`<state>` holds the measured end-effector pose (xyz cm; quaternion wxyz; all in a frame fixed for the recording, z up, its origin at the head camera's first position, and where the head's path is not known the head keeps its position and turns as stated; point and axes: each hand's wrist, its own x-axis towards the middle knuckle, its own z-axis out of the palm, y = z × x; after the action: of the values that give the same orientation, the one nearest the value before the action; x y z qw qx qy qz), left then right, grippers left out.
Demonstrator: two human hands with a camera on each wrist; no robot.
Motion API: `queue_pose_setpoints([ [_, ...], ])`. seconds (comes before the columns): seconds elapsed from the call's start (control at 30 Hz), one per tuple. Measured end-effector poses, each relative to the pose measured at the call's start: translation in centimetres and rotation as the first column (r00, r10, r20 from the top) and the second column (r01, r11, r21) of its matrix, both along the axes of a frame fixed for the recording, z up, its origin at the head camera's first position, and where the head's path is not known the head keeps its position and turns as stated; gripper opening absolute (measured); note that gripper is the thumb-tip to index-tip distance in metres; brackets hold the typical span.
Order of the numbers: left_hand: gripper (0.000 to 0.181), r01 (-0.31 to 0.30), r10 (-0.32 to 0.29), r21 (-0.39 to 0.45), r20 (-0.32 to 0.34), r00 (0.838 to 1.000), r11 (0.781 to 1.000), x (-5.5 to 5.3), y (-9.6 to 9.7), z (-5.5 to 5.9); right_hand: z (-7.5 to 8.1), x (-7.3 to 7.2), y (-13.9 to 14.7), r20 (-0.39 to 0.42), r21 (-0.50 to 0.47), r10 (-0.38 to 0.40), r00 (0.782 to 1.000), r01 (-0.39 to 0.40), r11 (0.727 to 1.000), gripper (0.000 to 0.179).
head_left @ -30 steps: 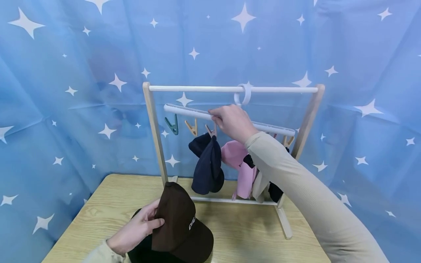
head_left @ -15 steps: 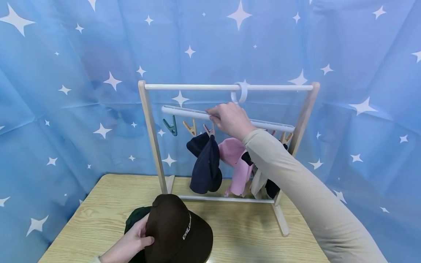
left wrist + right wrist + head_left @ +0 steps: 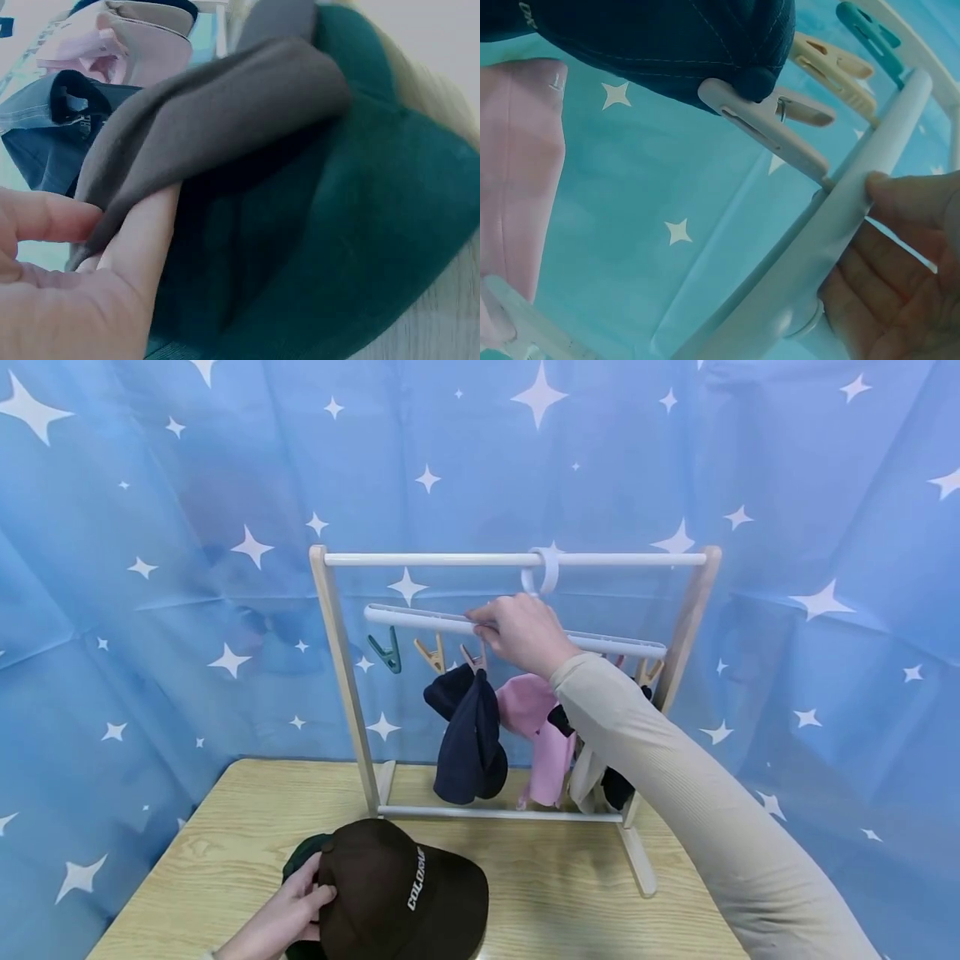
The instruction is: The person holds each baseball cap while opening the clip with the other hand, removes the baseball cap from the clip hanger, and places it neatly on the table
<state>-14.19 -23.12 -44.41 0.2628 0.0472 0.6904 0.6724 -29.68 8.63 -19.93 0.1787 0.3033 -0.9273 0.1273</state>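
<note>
The left hand [image 3: 288,910] pinches the brown cap [image 3: 375,889] by its edge; it overlaps the green cap [image 3: 382,202] over the worktop [image 3: 225,843], in front of the rack [image 3: 334,627]. The right hand [image 3: 525,631] grips the hanger [image 3: 420,620] — tilted below the rail [image 3: 435,560] — whose clip [image 3: 761,127] holds the navy cap [image 3: 468,747], near the pink cap [image 3: 525,702].

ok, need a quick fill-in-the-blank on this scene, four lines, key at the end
1. The left hand pinches a lettered cap whose colour is ____.
2. The right hand grips a hanger coloured ____.
3. The green clip holds ____ cap.
4. In the head view, just right of the navy cap hangs a ____ cap.

Missing words: brown; white; no; pink
</note>
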Motion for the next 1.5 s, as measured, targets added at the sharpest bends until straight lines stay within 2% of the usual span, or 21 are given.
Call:
queue_pose_setpoints([
  [0.17,0.063,-0.009,0.009,-0.086,-0.01,1.0,0.996,0.0,-0.6,0.2,0.2,0.0,0.1,0.027,0.003,0.006,1.0,-0.006,1.0,0.028],
  [0.27,0.06,-0.036,0.031,-0.15,-0.037,0.999,0.988,-0.1,-1.1,1.0,0.3,0.0,0.2,0.038,-0.002,0.02,0.999,-0.02,1.0,0.027],
  [0.4,0.048,-0.111,0.082,-0.283,-0.111,0.99,0.953,-0.4,-1.7,2.8,0.5,-0.1,0.2,0.057,-0.006,0.03,0.998,-0.029,1.0,0.026],
  [0.53,0.032,-0.168,0.093,-0.367,-0.212,0.973,0.915,-1.0,-1.8,5.0,0.6,-0.1,0.2,0.075,-0.001,0.014,0.997,-0.014,1.0,0.026],
  [0.7,0.022,-0.224,0.079,-0.44,-0.324,0.943,0.869,-1.8,-0.7,7.4,0.6,0.0,0.0,0.093,0.033,-0.015,0.996,0.012,0.999,0.026],
  [0.93,0.018,-0.232,0.002,-0.489,-0.427,0.904,0.841,-3.1,1.8,9.7,0.6,0.2,-0.3,0.079,0.053,-0.028,0.996,0.024,0.998,0.026],
  [1.07,0.017,-0.234,-0.021,-0.503,-0.45,0.893,0.832,-3.7,3.6,10.1,0.7,0.2,-0.3,0.082,0.056,-0.032,0.996,0.027,0.998,0.026],
  [1.27,0.015,-0.181,-0.093,-0.499,-0.475,0.875,0.848,-4.1,6.0,9.7,0.6,0.1,-0.4,0.08,0.064,-0.032,0.996,0.026,0.998,0.026],
  [1.4,0.014,-0.188,-0.135,-0.544,-0.499,0.856,0.817,-4.6,7.3,9.5,0.7,0.1,-0.4,0.077,0.068,-0.029,0.997,0.024,0.997,0.026],
  [1.5,0.015,-0.194,-0.151,-0.571,-0.501,0.852,0.798,-5.3,8.1,9.6,0.8,0.0,-0.4,0.081,0.071,-0.027,0.996,0.022,0.997,0.025],
])
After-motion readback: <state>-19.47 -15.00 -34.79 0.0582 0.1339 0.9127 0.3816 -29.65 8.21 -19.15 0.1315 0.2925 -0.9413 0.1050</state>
